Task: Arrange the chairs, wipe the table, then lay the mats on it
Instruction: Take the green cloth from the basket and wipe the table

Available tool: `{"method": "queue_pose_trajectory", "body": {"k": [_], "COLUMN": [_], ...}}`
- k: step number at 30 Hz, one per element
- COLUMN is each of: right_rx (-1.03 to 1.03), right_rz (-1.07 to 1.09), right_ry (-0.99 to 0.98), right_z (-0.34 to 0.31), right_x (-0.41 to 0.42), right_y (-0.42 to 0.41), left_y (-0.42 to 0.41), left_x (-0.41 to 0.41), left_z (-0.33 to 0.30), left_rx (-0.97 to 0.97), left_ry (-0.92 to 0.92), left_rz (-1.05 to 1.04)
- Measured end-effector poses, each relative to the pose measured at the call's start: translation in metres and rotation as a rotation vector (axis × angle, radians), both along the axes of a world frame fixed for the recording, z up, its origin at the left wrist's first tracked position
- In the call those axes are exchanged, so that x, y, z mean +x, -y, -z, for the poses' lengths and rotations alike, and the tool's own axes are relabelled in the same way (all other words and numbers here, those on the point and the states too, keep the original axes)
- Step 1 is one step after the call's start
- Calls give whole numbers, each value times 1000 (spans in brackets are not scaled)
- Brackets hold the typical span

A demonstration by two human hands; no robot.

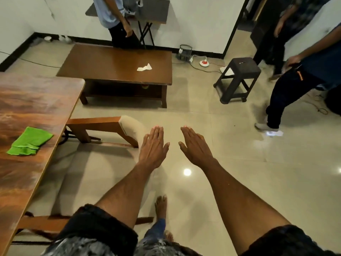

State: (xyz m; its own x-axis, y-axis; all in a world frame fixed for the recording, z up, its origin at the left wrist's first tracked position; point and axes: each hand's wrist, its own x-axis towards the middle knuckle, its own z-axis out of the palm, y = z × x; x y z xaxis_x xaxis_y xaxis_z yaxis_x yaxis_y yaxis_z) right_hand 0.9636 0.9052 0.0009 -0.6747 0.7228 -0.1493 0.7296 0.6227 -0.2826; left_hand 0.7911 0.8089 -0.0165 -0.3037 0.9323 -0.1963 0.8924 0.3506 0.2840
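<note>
A wooden dining table (27, 111) fills the left side, with a folded green cloth (29, 141) lying near its right edge. A wooden chair (103, 124) with a pale cushioned back stands beside the table, its back towards me. My left hand (154, 146) hovers flat, fingers straight, over the chair's back and holds nothing. My right hand (196, 146) is stretched out flat over the bare floor, also holding nothing. No mats are in view.
A low brown coffee table (118, 65) with a crumpled white tissue (144, 67) stands ahead. A dark plastic stool (238, 78) sits at the right. One person stands behind the coffee table and two others at the right. Cables and a socket lie along the far wall.
</note>
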Motion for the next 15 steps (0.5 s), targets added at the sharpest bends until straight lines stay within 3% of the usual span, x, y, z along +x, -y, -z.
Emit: {"method": "queue_pose_trajectory", "body": {"k": [15], "right_rx": [18], "right_rz": [-211], "right_ry": [-26], "right_z": [-1], "right_x": [-86], "right_y": [-139], "left_y": [-91], "left_x": [-55], "left_z": [2], "left_rx": [-19], "left_ry": [-43], "left_rz": [-197]}}
